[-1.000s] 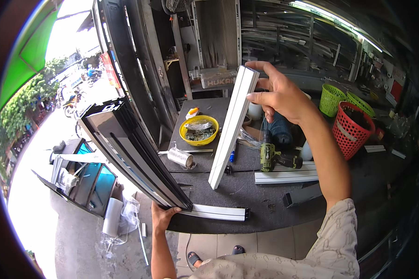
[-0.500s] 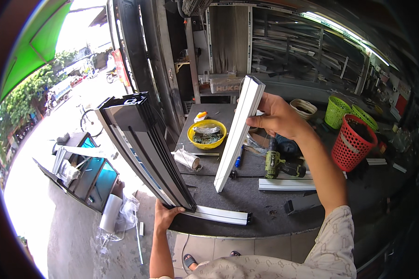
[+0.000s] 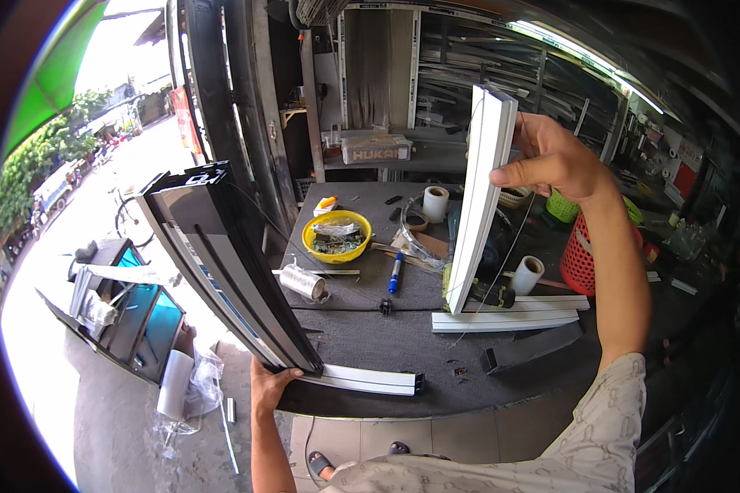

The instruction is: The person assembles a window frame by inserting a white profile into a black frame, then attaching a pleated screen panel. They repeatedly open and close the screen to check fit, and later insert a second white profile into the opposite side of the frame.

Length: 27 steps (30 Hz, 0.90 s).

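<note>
My right hand (image 3: 555, 162) pinches a white grooved profile (image 3: 483, 193) near its top, holding it upright and slightly tilted above the dark workbench (image 3: 370, 329). A thin cord (image 3: 514, 246) hangs beside it. At the bench's near left corner my left hand (image 3: 271, 384) is closed around the lower end of a tall bundle of dark and grey profiles (image 3: 226, 271), which leans up and to the left. Its thumb shows; the fingers are mostly hidden. From the bundle's foot another white profile (image 3: 374, 380) with a black end runs right along the bench.
On the bench are a yellow bowl (image 3: 335, 258) of small parts, a wrapped roll (image 3: 302, 283), a blue marker (image 3: 395, 273), white profiles (image 3: 510, 319) and a dark profile (image 3: 534, 348). A red basket (image 3: 580, 259) stands right, partly behind my forearm. A glass-topped frame (image 3: 144, 316) stands left.
My right hand has moved up and to the right with the white profile, which now stands more upright and covers most of the green drill. My left hand keeps its hold on the bundle.
</note>
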{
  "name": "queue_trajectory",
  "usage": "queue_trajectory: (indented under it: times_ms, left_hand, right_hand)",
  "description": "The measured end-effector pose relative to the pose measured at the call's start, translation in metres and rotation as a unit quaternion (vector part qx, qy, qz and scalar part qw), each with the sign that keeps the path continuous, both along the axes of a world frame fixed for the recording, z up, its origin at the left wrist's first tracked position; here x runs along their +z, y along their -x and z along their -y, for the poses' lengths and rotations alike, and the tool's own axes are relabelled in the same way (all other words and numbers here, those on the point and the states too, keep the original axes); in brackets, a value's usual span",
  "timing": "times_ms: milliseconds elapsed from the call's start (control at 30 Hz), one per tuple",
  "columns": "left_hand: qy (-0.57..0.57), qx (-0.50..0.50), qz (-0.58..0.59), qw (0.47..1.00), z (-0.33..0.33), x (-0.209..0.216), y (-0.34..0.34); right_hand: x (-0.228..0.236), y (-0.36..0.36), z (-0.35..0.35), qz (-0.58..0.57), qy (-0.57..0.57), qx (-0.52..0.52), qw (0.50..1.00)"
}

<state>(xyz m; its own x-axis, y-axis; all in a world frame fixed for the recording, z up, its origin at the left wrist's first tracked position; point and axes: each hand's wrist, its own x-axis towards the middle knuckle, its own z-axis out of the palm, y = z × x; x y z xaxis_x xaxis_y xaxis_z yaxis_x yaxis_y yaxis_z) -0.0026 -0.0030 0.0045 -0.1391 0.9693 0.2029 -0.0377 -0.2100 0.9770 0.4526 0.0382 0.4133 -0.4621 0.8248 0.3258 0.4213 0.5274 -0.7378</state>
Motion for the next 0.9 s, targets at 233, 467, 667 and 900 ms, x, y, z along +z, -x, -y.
queue_trajectory:
  times_ms: [233,467,667,900]
  left_hand:
    - [0.000,-0.013,-0.018,1.000,-0.002,0.001,0.002]
    - [0.017,0.026,-0.085,0.996,0.003,0.001,0.006]
    - [-0.199,0.300,-0.146,0.921,0.024,-0.001,-0.015]
    - [-0.231,0.324,-0.176,0.900,0.058,0.005,-0.063]
  right_hand:
    - [-0.047,-0.039,0.008,-0.066,0.066,0.058,0.994]
    - [-0.122,-0.042,0.000,-0.226,0.070,0.004,0.972]
    - [-0.180,-0.016,-0.002,-0.117,0.093,-0.099,0.984]
    - [-0.173,-0.006,-0.057,-0.055,0.198,-0.087,0.975]
